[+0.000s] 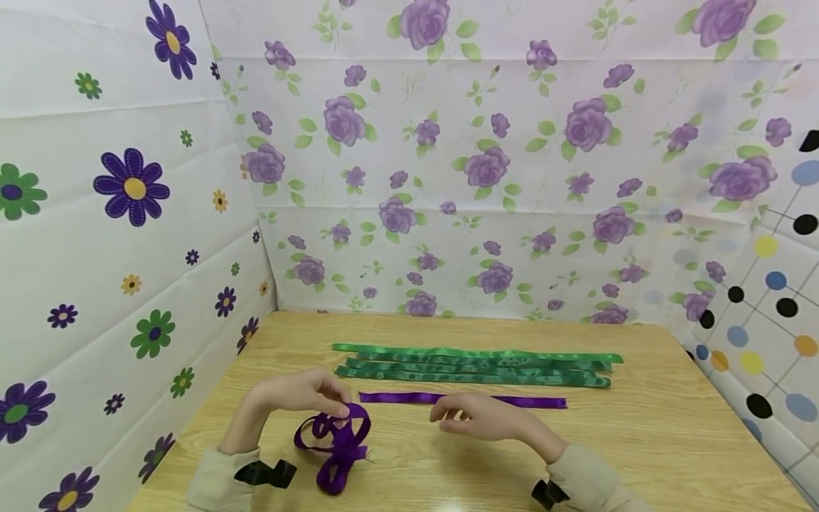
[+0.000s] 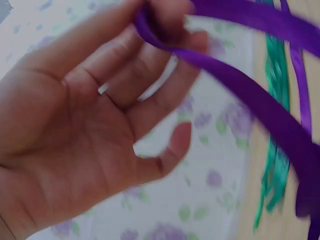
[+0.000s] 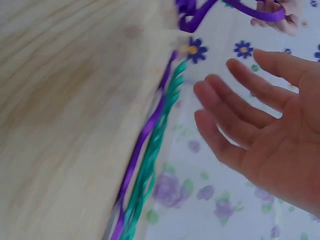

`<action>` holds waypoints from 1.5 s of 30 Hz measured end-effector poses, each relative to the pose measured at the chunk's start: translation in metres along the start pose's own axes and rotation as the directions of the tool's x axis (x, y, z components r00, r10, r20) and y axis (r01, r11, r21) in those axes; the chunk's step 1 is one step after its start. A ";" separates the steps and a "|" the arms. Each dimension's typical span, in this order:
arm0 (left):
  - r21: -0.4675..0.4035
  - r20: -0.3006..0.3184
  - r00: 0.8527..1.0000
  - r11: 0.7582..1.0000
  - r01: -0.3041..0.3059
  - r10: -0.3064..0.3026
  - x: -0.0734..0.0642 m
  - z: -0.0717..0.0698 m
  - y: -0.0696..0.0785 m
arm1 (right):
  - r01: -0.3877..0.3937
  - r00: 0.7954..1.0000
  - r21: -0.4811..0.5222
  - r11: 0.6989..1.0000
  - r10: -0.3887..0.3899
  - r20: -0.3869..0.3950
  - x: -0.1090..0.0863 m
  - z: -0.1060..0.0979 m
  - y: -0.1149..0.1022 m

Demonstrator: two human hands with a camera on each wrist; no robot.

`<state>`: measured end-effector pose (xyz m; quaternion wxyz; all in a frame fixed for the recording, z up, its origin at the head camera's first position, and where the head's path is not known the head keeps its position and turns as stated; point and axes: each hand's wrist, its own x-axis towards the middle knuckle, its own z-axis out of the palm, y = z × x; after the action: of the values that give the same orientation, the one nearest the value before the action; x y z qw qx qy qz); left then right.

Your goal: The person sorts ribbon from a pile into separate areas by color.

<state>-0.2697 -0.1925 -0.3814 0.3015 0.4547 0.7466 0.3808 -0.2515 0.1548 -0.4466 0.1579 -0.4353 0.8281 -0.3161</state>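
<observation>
A looped bundle of purple ribbon (image 1: pixel 344 444) hangs from my left hand (image 1: pixel 306 392), which pinches one loop between thumb and fingertips. In the left wrist view the purple ribbon (image 2: pixel 250 95) runs from those fingertips toward the right edge. My right hand (image 1: pixel 483 416) hovers over the table near the flat purple ribbon strip (image 1: pixel 409 397), its fingers loosely bent and holding nothing. Up close in the right wrist view, the right hand (image 3: pixel 260 115) has its fingers spread apart. Whether the bundle's lower end touches the table, I cannot tell.
Several green ribbon strips (image 1: pixel 473 366) lie side by side behind the purple strip on the wooden table (image 1: pixel 640 441). Floral cloth (image 1: pixel 448 178) rises at the table's back edge. Patterned sheets also stand to the left and right.
</observation>
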 end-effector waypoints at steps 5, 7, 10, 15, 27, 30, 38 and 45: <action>-0.053 0.065 0.983 0.984 -0.169 0.173 0.015 0.004 0.023 | 0.018 1.000 0.163 0.987 -0.017 -0.003 0.006 -0.002 -0.026; -0.100 0.086 0.970 0.971 -0.217 0.226 0.023 0.007 0.031 | 0.027 1.000 0.230 0.973 -0.027 -0.003 0.008 -0.002 -0.037; -0.186 0.107 0.956 0.950 -0.252 0.275 0.036 0.015 0.043 | 0.062 0.998 0.341 0.938 -0.069 0.008 0.009 -0.004 -0.048; -0.247 0.101 0.945 0.928 -0.280 0.312 0.056 0.026 0.055 | 0.111 0.992 0.532 0.840 -0.128 -0.005 0.005 -0.008 -0.058; -0.168 -0.038 0.979 0.965 -0.202 0.198 0.049 0.018 0.039 | 0.149 0.983 0.571 0.807 -0.058 -0.175 -0.040 -0.033 -0.032; -0.170 -0.069 0.980 0.966 -0.197 0.188 0.039 0.011 0.034 | 0.129 0.977 0.555 0.822 -0.011 -0.212 -0.057 -0.044 -0.025; -0.172 -0.143 0.965 0.954 -0.245 0.222 0.015 -0.012 0.012 | 0.069 0.952 0.482 0.873 0.087 -0.295 -0.106 -0.071 -0.010; -0.123 -0.262 0.960 0.983 -0.137 0.101 -0.002 -0.026 -0.005 | -0.043 0.877 0.440 0.897 0.245 -0.414 -0.140 -0.088 0.014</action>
<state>-0.2917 -0.2036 -0.3720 0.2109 0.4237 0.7218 0.5050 -0.2281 0.3097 -0.3917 0.0709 -0.2397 0.7851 -0.5666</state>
